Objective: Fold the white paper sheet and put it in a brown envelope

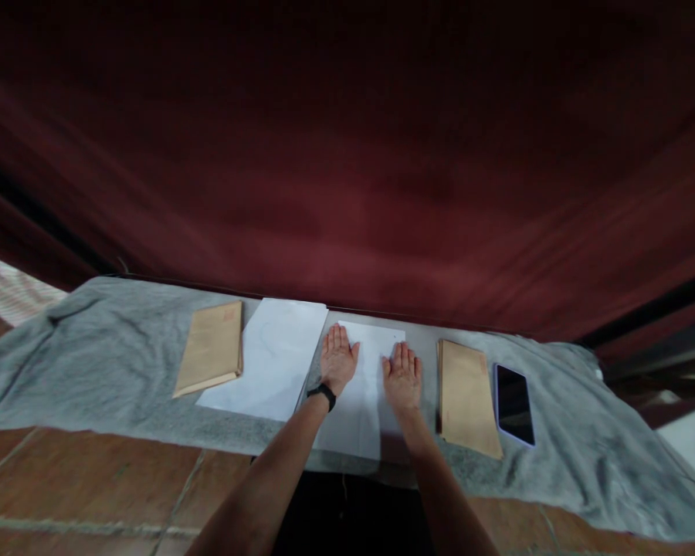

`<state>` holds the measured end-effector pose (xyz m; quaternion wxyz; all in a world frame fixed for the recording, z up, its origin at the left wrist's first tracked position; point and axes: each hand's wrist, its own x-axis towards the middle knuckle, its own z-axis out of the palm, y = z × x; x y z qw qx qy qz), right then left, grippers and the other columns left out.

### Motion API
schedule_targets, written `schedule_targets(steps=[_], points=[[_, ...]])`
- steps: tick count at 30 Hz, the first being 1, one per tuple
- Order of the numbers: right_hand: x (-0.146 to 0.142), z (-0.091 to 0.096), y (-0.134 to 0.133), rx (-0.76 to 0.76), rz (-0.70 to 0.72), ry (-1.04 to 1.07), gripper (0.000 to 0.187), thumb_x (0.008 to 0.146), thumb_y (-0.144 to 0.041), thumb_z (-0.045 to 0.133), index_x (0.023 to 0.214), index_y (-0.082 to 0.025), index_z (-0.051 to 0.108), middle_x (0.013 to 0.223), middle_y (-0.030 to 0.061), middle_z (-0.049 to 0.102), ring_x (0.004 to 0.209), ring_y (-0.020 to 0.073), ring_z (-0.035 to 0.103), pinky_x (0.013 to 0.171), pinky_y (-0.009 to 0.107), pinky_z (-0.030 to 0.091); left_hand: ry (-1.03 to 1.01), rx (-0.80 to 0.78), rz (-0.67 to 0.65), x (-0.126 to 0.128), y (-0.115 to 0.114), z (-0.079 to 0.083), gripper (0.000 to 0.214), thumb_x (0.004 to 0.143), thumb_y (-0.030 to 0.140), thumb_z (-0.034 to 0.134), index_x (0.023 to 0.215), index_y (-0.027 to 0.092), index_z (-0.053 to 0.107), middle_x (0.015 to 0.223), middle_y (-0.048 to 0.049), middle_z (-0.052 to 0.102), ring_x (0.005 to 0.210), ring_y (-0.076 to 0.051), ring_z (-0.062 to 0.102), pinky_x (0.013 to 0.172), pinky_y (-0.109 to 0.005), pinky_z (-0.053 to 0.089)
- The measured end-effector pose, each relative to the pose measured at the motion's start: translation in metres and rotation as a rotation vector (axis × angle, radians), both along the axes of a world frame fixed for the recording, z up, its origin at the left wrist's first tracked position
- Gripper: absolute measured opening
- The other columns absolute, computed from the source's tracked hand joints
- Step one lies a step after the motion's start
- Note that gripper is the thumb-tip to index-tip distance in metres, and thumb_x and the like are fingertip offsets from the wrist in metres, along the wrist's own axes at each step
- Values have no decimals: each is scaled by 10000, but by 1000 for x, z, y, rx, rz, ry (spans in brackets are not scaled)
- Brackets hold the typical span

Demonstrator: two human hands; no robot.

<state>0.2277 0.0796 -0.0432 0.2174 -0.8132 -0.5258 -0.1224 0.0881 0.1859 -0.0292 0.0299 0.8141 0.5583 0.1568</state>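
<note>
The sheet lies in the middle of the gray cloth. The left hand rests at its left edge and the right hand at its right edge, probably to keep it flat. The left envelopes lie partly on the paper pile, and the right envelopes lie just beside the phone. Maybe they sit at the 2 sides to give the sheet room. Each grip is let go: palm down, fingers straight, touching the sheet but grasping nothing.

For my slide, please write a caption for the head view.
Left hand and right hand lie flat on a white sheet, brown envelopes either side.
</note>
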Motion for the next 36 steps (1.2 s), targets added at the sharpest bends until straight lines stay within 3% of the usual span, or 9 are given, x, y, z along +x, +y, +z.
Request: schedule_targets(steps=[5, 13, 15, 19, 21, 36], points=[[-3, 2, 0, 2, -46, 27, 622, 1066, -408, 241, 1521, -9, 385, 1525, 256, 453, 1400, 360, 451, 1142, 576, 317, -71, 51, 93, 2, 0, -1, 661, 1011, 391, 298, 1541, -3, 324, 1581, -239, 359, 1494, -322, 326, 1217, -511, 268], [-5, 5, 1, -37, -60, 59, 614, 1063, -397, 256, 1529, -17, 374, 1533, 256, 441, 1418, 344, 435, 1164, 560, 289, -41, 5, 146, 3, 0, 12, 607, 999, 284, 296, 1519, -23, 359, 1573, -236, 385, 1488, -323, 336, 1211, -490, 289], [-5, 6, 1, -40, -63, 71, 611, 1062, -399, 263, 1532, -26, 372, 1536, 247, 442, 1424, 339, 428, 1172, 554, 277, -37, 22, 59, 6, -2, 14, 600, 1001, 271, 295, 1528, -12, 342, 1576, -227, 388, 1493, -306, 330, 1214, -476, 289], [-6, 9, 0, -55, -55, 104, 613, 1058, -397, 266, 1538, -28, 363, 1537, 252, 435, 1438, 344, 410, 1175, 572, 264, -8, 21, -255, 16, -8, 13, 580, 1024, 329, 298, 1561, 109, 325, 1610, -137, 366, 1516, -254, 289, 1221, -456, 286], [-7, 12, 0, -71, -53, 128, 618, 1054, -393, 273, 1539, -20, 355, 1542, 258, 423, 1447, 348, 398, 1177, 576, 263, 30, -13, -314, 21, -10, 12, 576, 1032, 374, 298, 1553, 134, 350, 1610, -126, 370, 1516, -259, 287, 1223, -466, 279], [-7, 10, 4, -36, -88, 72, 570, 1053, -366, 296, 1513, -55, 423, 1527, 222, 468, 1410, 346, 446, 1171, 553, 279, 111, 6, -269, 14, -2, 12, 588, 1035, 441, 289, 1552, 174, 375, 1617, -117, 357, 1520, -273, 276, 1231, -503, 232]])
